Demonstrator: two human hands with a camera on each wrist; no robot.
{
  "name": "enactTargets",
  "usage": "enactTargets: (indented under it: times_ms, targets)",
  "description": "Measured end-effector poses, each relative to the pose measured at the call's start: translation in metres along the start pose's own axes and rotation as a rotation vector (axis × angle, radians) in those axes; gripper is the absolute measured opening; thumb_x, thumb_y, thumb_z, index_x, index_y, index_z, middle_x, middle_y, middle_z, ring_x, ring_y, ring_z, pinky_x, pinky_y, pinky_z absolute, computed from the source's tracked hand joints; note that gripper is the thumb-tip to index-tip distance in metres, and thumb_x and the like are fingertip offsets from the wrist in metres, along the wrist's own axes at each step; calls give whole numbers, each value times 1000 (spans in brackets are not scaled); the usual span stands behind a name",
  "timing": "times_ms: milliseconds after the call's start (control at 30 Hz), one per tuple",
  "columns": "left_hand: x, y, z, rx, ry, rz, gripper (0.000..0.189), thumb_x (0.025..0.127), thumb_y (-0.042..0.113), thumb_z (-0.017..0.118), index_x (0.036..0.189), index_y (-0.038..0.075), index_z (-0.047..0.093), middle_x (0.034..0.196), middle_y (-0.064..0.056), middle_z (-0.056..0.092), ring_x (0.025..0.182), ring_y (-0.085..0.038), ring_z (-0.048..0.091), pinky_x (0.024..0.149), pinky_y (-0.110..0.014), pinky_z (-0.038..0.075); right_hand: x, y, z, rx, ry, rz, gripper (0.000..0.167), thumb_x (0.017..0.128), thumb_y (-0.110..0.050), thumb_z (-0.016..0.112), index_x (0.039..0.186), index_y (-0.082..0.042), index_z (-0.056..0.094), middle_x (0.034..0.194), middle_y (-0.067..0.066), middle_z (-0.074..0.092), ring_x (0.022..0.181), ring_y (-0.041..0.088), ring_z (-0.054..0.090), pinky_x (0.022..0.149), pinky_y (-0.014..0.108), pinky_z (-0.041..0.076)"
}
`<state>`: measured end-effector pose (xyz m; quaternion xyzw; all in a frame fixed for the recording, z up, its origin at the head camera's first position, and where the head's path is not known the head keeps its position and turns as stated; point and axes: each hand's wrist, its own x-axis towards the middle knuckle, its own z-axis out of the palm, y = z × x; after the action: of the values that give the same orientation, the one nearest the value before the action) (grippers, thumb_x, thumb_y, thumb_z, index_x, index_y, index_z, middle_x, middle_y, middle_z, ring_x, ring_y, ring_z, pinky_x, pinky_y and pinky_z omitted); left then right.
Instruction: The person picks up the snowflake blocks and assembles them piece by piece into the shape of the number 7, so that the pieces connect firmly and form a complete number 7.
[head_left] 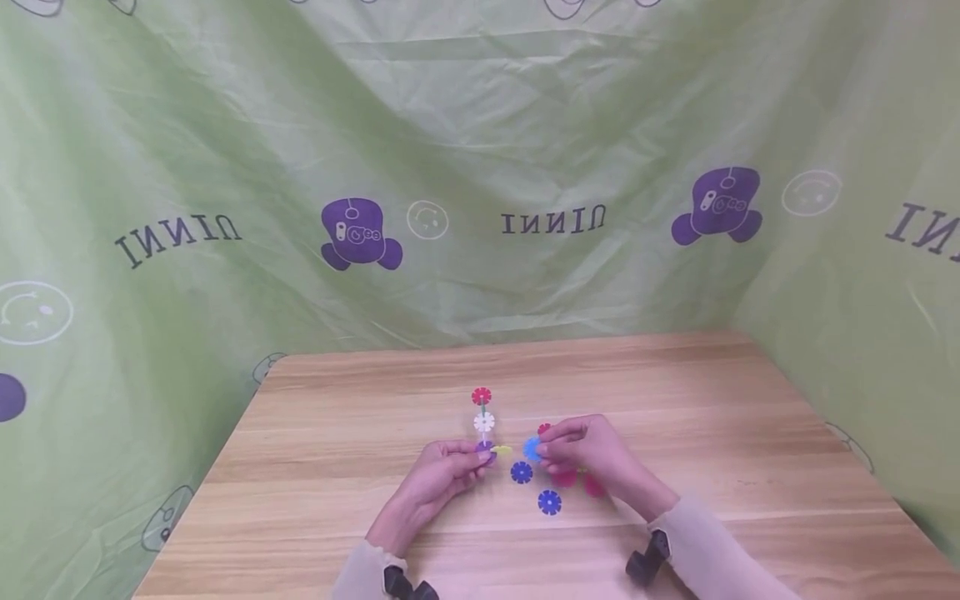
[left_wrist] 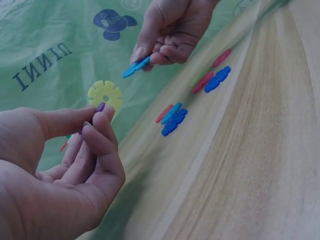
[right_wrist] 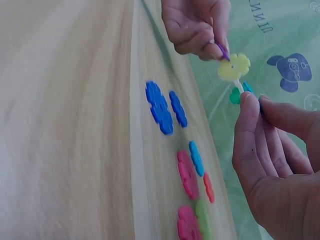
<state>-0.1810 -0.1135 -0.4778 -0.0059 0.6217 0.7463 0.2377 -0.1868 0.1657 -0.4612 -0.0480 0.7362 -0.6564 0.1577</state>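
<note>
My left hand (head_left: 435, 483) pinches a purple notched disc (left_wrist: 100, 107) between thumb and fingers. A yellow notched disc (left_wrist: 106, 94) joins it edge-on at the side toward the right hand. Beyond the purple disc runs a chain with a white disc (head_left: 483, 422), a green disc (head_left: 483, 409) seen on edge and a red disc (head_left: 481, 396) at the far end. My right hand (head_left: 600, 454) holds a light blue notched disc (left_wrist: 135, 68) by its edge between thumb and fingertips. In the head view a small gap separates this disc from the yellow one.
Two dark blue discs, one farther (head_left: 521, 472) and one nearer (head_left: 550, 502), lie on the wooden table (head_left: 337, 400). Pink discs (right_wrist: 188, 175), a light blue disc (right_wrist: 196, 158), a light green disc (right_wrist: 203, 219) and an orange-red disc (right_wrist: 209, 187) lie under or near the right hand. Green printed cloth (head_left: 465, 283) hangs around the table.
</note>
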Motion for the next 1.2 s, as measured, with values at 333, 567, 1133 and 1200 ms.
enactTargets:
  times_ms: [333, 567, 1133, 1200]
  targets:
    - [1, 1, 0, 1, -15, 10, 18, 92, 10, 78, 109, 4, 74, 99, -2, 80, 83, -6, 69, 77, -18, 58, 2, 0, 13, 93, -5, 9, 34, 88, -1, 80, 116, 14, 70, 95, 20, 81, 78, 18, 80, 75, 32, 67]
    - [-2, 0, 2, 0, -5, 3, 17, 92, 10, 78, 107, 4, 74, 101, -4, 81, 83, -8, 71, 77, -19, 58, 3, 0, 15, 95, -9, 12, 34, 88, -3, 80, 116, 13, 70, 94, 19, 81, 78, 17, 80, 75, 33, 67]
    - [-3, -4, 13, 16, 52, 0, 14, 89, 5, 79, 101, 1, 73, 101, -10, 81, 84, -11, 73, 78, -22, 62, 3, 1, 20, 77, -30, 40, 27, 89, -1, 77, 112, 11, 71, 88, 13, 81, 74, 14, 76, 71, 29, 66]
    - [-4, -4, 14, 16, 63, 1, 15, 88, 5, 80, 101, 0, 73, 101, -10, 81, 83, -11, 73, 77, -22, 61, 3, 1, 19, 57, -32, 40, 25, 90, -2, 77, 112, 10, 72, 88, 11, 81, 74, 14, 76, 70, 28, 66]
